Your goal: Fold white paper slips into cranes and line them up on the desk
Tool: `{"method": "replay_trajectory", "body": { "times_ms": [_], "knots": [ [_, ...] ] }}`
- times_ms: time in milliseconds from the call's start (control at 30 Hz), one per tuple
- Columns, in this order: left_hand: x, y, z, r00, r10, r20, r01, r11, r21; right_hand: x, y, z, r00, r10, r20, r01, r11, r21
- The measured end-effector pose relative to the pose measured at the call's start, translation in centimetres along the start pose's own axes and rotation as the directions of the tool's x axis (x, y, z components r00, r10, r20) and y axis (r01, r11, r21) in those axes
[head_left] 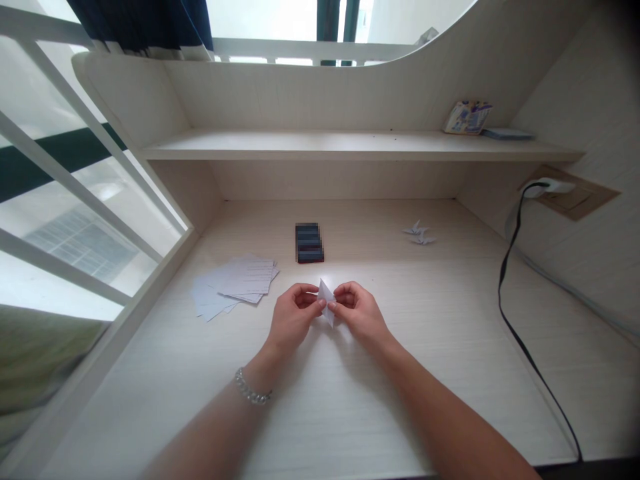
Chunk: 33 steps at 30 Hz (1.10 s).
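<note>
the pale surface [450,320] spreads beneath both arms, and the clock here is centred on the small folded paper [325,292] between the hands. at 9 o'clock, apart from the fingers, loose white sheets [245,277] overlap in a fan, some showing faint lines. the left hand [295,313] sits between 8 and 9 o'clock, pinching the paper's left side with thumb and curled fingers; the right hand [361,313] mirrors it between 3 and 4 o'clock, thumb and fingers gripping the right side. at nearly 12 o'clock, beyond the fingertips, lies a dark rectangular item [309,243], its face too blurred to read. the folded paper itself is white and slim, one point towards 12 and another towards 6, touching both hands. it should weigh next to nothing, fairly stiff along its layered creases yet soft at the thin tips, smooth but hardly slippery, and easily crumpled or torn by a hard squeeze. the doubled middle edges at 3 and 9 look the best place for a light hold, leaving the points unpressed. smallest, near 2 o'clock and well apart, rest some spiky folded paper shapes [415,231]
</note>
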<state>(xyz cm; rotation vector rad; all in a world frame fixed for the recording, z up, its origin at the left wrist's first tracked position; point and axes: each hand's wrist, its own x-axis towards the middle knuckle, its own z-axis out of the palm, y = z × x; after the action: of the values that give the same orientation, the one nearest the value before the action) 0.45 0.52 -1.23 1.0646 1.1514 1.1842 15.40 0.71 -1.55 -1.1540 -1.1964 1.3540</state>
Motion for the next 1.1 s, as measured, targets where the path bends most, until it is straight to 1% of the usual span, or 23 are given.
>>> {"method": "replay_trajectory", "body": {
  "times_ms": [167,267,333,400,467,533,600,700,800,867,967,1100],
  "knots": [
    [0.1,0.1,0.1,0.997,-0.068,-0.019,0.067,0.995,-0.069,0.0,0.0,0.2,1.000,0.014,0.015,-0.015,0.999,0.047],
    [0.1,0.3,0.1,0.995,-0.096,0.001,0.096,0.991,-0.092,-0.1,-0.2,0.1,1.000,0.022,0.020,-0.023,0.999,0.040],
    [0.1,0.4,0.2,0.994,-0.102,0.047,0.105,0.992,-0.070,-0.3,-0.5,0.1,0.999,0.021,0.030,-0.021,1.000,-0.004],
    [0.0,0.5,0.2,0.991,-0.097,0.096,0.099,0.995,-0.011,-0.5,-0.7,0.0,0.998,0.020,0.061,-0.017,0.998,-0.055],
    [-0.1,0.5,0.2,0.990,-0.082,0.112,0.076,0.996,0.051,-0.6,-0.8,-0.1,0.997,0.017,0.080,-0.009,0.996,-0.094],
    [-0.2,0.5,0.2,0.995,-0.055,0.084,0.048,0.996,0.080,-0.6,-0.7,0.0,0.998,0.012,0.065,-0.005,0.995,-0.100],
    [-0.2,0.4,0.3,0.999,-0.032,0.042,0.029,0.997,0.072,-0.6,-0.6,0.2,0.998,0.018,0.056,-0.014,0.998,-0.067],
    [-0.1,0.3,0.3,1.000,-0.029,0.005,0.029,1.000,0.009,-0.4,-0.3,0.3,0.994,0.052,0.097,-0.048,0.998,-0.046],
    [0.0,0.4,0.2,0.998,-0.062,-0.012,0.060,0.995,-0.077,-0.2,-0.2,0.2,0.991,0.072,0.110,-0.060,0.993,-0.103],
    [0.1,0.4,0.1,0.996,-0.082,-0.023,0.078,0.988,-0.133,-0.2,-0.3,0.2,0.993,0.049,0.106,-0.033,0.988,-0.148],
    [0.2,0.5,0.0,0.993,-0.106,-0.043,0.096,0.977,-0.191,-0.3,-0.7,0.0,0.995,-0.041,0.096,0.064,0.965,-0.255],
    [0.1,0.8,-0.2,0.993,-0.110,-0.045,0.101,0.981,-0.163,-0.7,-1.4,-0.1,0.983,-0.169,0.066,0.182,0.911,-0.371]
  ]
}}
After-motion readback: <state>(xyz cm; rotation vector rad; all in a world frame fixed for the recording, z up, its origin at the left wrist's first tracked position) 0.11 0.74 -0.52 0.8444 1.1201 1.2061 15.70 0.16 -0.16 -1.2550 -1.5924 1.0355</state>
